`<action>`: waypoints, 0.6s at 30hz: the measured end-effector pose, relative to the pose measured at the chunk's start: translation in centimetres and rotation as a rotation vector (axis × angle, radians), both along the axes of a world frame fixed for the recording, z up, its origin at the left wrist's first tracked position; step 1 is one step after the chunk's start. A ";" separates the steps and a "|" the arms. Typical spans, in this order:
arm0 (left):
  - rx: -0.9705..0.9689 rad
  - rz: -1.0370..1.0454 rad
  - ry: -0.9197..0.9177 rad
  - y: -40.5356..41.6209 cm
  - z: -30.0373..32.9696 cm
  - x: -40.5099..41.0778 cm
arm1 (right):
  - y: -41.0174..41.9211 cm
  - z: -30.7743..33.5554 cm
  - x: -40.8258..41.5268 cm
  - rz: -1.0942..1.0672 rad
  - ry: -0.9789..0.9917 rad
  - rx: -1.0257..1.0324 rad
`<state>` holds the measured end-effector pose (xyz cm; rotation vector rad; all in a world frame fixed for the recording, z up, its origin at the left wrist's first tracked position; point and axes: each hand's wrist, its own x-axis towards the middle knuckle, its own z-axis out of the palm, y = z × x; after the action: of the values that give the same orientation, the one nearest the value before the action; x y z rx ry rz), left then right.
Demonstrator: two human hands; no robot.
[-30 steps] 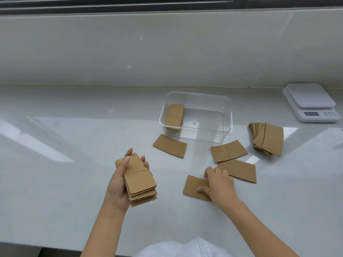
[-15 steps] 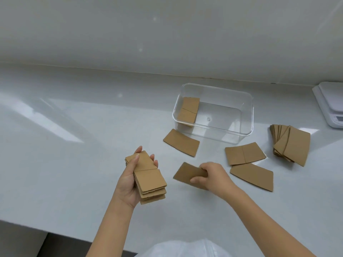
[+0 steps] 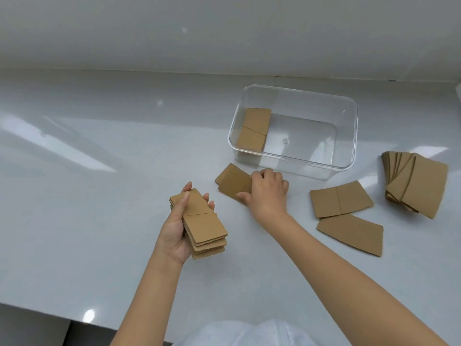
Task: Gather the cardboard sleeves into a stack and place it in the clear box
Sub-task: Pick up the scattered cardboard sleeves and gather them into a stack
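Nearest to me, at the bottom edge, I see a bit of white clothing point(image 3: 249, 333) with both bare forearms reaching out over the pale grey counter point(image 3: 74, 221). I take the clear box point(image 3: 346, 156) as my landmark; it stands far back on the counter, right of centre. My left hand point(image 3: 178, 228) is well to the near left of the box, palm up above the counter, fingers and thumb wrapped around a stack of cardboard sleeves point(image 3: 202, 223); the thumb lies across the top sleeve and the fingertips show past the far edge. The stack's layers are slightly stepped at the near end. My right hand point(image 3: 265, 189) is just in front of the box's near left corner, knuckles up, fingers curled over the right end of the loose sleeves point(image 3: 233, 181) lying there; two overlapping edges show at their left end, and I cannot tell whether they are pinched or only pressed flat. To the near right of the box two more single sleeves lie flat on the counter: the closer one point(image 3: 351, 233) plain, the farther one point(image 3: 340, 198) showing a seam down its middle, their edges almost touching. Right of the box sits a fanned pile of sleeves point(image 3: 419, 183), well apart from my hands. Inside the box, a small stack point(image 3: 254, 128) leans against its left end wall. Behind everything rises a plain pale wall point(image 3: 224, 33).
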<state>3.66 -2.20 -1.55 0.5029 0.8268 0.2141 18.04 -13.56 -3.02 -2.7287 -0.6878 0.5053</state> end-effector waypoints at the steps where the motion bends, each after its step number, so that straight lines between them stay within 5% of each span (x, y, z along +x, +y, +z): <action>1: -0.004 -0.006 0.006 0.0 -0.2 0.2 | 0.0 0.1 0.2 -0.007 0.010 -0.018; 18: -0.004 -0.124 -0.093 -2.6 2.4 1.0 | -6.1 4.0 0.2 0.116 0.199 0.096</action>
<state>4.65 -4.85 0.86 0.5348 0.7025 0.1210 18.27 -19.66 0.99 -2.5170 -0.7989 0.7388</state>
